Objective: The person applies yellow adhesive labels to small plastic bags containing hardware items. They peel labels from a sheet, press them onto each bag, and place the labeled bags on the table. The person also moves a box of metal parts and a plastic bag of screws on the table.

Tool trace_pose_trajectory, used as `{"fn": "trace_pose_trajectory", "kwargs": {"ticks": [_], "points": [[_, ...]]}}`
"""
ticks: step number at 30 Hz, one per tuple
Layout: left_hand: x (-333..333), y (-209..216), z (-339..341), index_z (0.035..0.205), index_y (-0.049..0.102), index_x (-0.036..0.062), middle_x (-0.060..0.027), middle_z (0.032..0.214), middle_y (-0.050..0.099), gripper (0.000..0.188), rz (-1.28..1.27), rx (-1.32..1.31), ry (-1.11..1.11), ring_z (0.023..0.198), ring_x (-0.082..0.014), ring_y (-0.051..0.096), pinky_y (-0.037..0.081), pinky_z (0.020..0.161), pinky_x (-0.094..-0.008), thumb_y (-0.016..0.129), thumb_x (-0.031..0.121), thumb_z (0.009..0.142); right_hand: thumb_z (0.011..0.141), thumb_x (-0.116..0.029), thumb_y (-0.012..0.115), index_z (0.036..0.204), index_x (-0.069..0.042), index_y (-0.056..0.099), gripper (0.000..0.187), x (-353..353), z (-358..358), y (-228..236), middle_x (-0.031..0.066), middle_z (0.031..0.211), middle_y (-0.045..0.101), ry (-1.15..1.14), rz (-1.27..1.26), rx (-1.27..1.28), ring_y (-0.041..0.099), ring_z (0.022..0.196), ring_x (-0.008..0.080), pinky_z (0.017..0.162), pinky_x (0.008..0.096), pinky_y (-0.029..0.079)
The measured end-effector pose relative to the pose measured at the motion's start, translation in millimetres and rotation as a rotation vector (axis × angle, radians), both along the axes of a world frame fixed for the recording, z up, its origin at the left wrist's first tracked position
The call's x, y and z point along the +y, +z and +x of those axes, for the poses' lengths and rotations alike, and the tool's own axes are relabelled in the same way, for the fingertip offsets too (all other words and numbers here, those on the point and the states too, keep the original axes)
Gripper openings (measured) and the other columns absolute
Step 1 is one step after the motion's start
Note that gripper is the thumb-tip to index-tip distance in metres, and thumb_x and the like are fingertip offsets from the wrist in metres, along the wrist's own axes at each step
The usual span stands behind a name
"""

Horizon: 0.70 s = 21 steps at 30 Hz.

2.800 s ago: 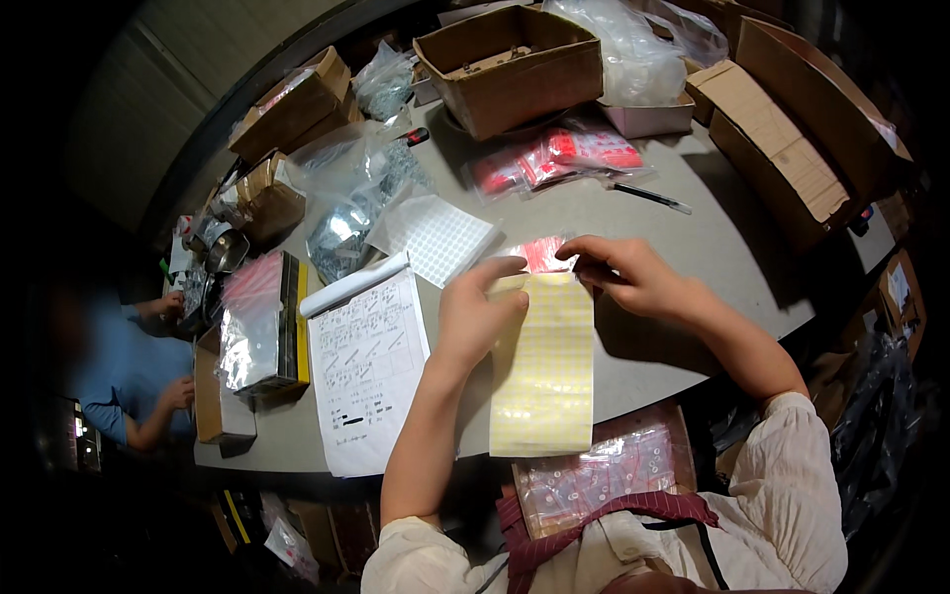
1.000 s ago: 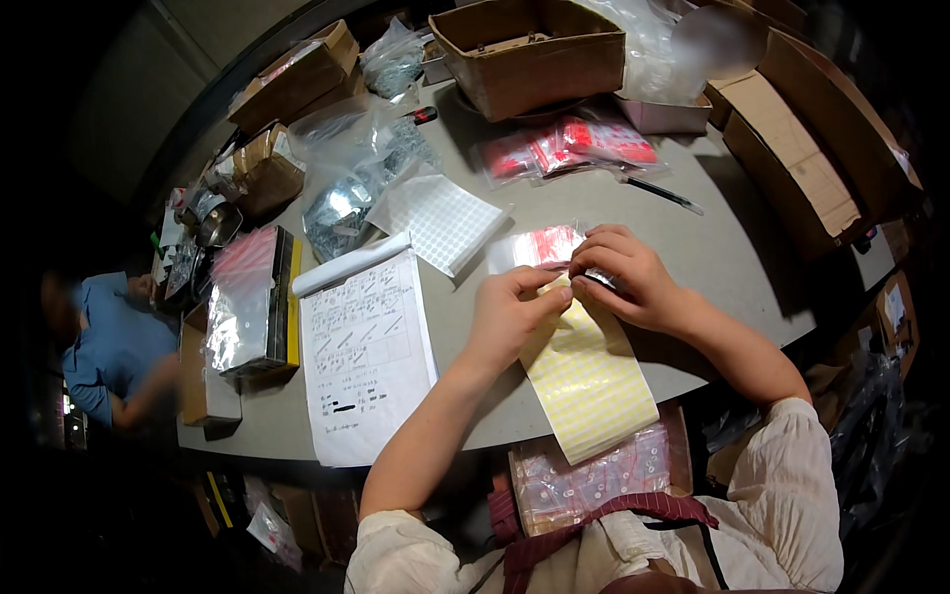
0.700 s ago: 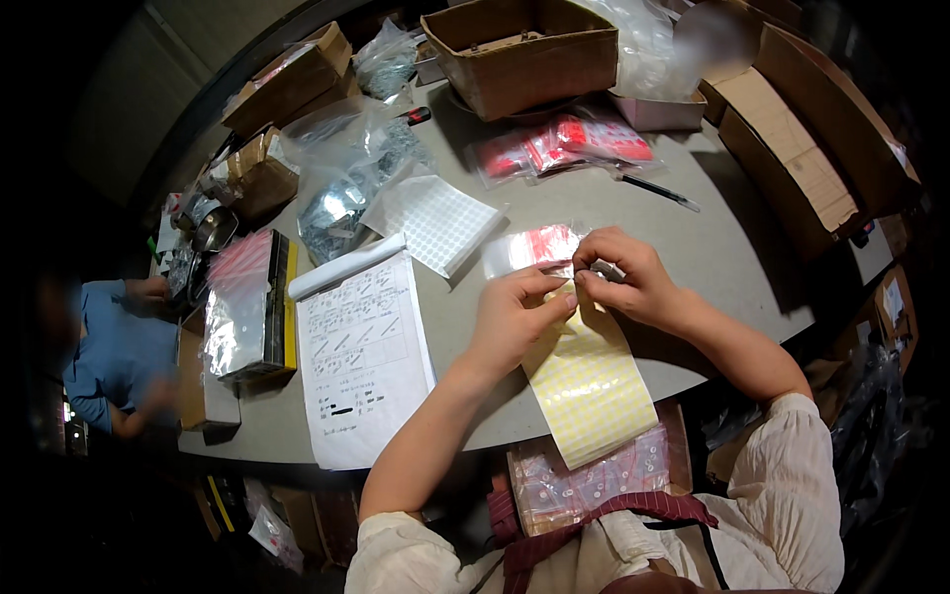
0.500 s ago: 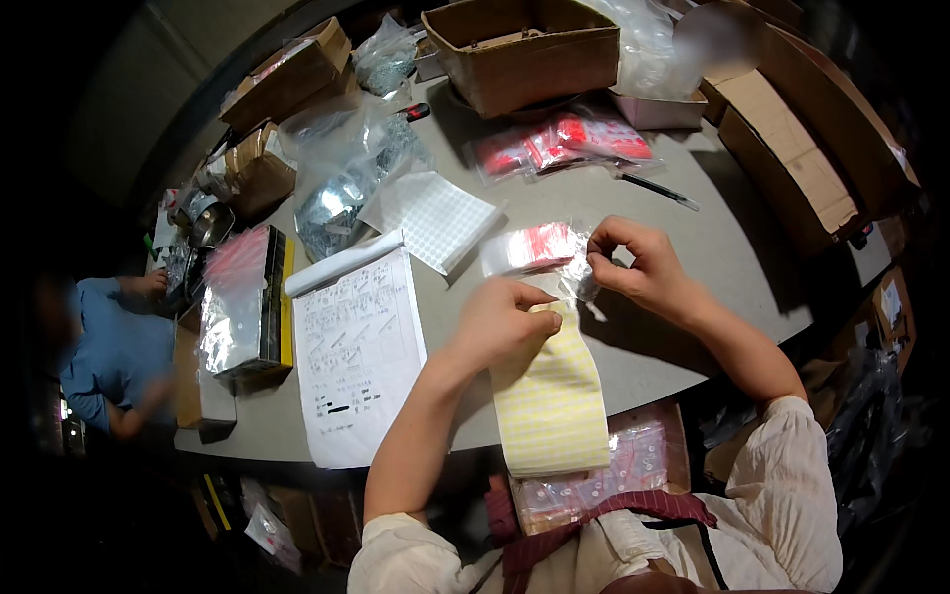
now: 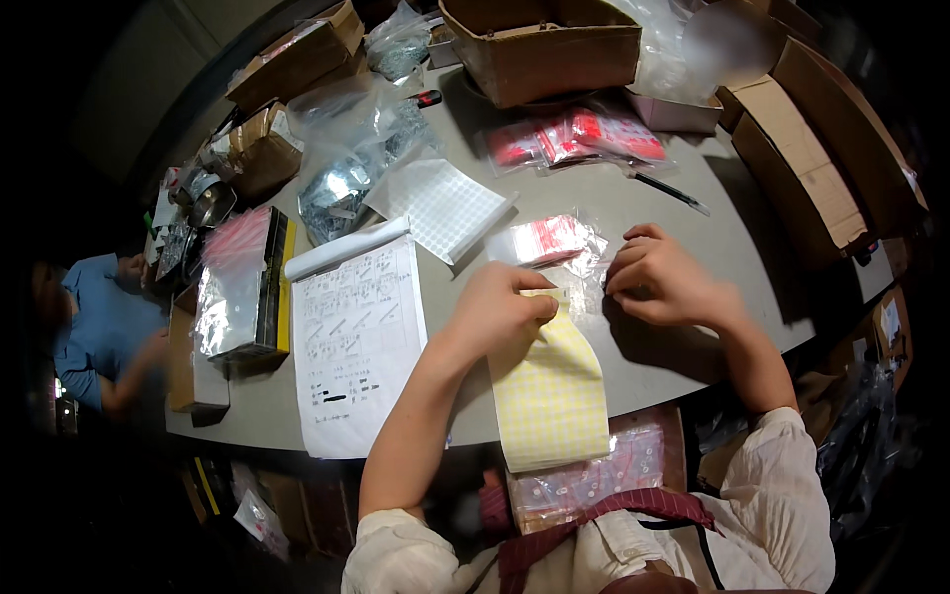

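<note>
My left grip [image 5: 500, 312] on top edge of label sheet [image 5: 549, 396], sheet overhanging near edge of tabletop [image 5: 633, 198]. My right grip [image 5: 663, 282] just right of it, on small bag [image 5: 554, 243]. Printed form [image 5: 356, 337] left of sheet; grid sheet [image 5: 435, 203] behind form. Pen [image 5: 668, 190] behind right grip. Open carton [image 5: 539, 45] at far edge. Long box [image 5: 802, 173] along right.

Wearer: cream/off-white crinkled blouse, loose short sleeves gathered just above elbows, forearms bare. Dark red/maroon apron strap crosses chest w/ thin black cord beside it. Left hand [image 5: 500, 312] & right hand [image 5: 665, 282] bare, no gloves, no rings or watch visible. Nails short, unpainted as far as visible.
</note>
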<state>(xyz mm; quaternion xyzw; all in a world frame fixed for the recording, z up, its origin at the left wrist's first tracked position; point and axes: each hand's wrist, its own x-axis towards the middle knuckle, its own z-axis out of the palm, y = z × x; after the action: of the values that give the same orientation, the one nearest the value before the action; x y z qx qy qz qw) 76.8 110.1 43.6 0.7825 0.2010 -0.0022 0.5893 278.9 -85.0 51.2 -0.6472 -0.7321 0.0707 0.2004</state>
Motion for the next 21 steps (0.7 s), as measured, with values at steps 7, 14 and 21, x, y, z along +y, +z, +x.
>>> {"fn": "trace_pose_trajectory", "kwargs": {"ticks": [7, 14, 21], "points": [[-11.9, 0.3, 3.3, 0.096, 0.077, -0.0072, -0.0068, 0.081, 0.073, 0.026, -0.159, -0.065, 0.062, 0.076, -0.0134, 0.066, 0.053, 0.071, -0.0293, 0.073, 0.015, 0.085, 0.087, -0.007, 0.075, 0.106, -0.002, 0.067, 0.021, 15.2, -25.9, -8.1, 0.0141, 0.104, 0.069, -0.001, 0.323, 0.134, 0.067, 0.097, 0.0345, 0.087, 0.0433, 0.053], [-20.3, 6.9, 3.4, 0.098, 0.077, -0.0085, -0.006, 0.087, 0.074, 0.026, -0.34, -0.103, 0.169, 0.08, -0.0125, 0.065, 0.052, 0.073, -0.0283, 0.073, 0.014, 0.085, 0.09, -0.003, 0.075, 0.106, -0.001, 0.066, 0.018, 16.2, -36.1, -25.1, 0.0153, 0.091, 0.071, -0.063, 0.347, 0.317, 0.071, 0.078, 0.0321, 0.069, 0.0375, 0.056], [-26.9, -4.3, 4.0, 0.1, 0.077, -0.008, -0.0048, 0.086, 0.074, 0.026, -0.246, -0.159, 0.151, 0.08, -0.0108, 0.065, 0.051, 0.072, -0.0276, 0.073, 0.015, 0.087, 0.094, -0.005, 0.068, 0.103, 0.002, 0.068, 0.012, 16.5, -31.6, -28.5, 0.0137, 0.086, 0.07, -0.098, 0.299, 0.407, 0.068, 0.074, 0.022, 0.068, 0.0326, 0.053]]}}
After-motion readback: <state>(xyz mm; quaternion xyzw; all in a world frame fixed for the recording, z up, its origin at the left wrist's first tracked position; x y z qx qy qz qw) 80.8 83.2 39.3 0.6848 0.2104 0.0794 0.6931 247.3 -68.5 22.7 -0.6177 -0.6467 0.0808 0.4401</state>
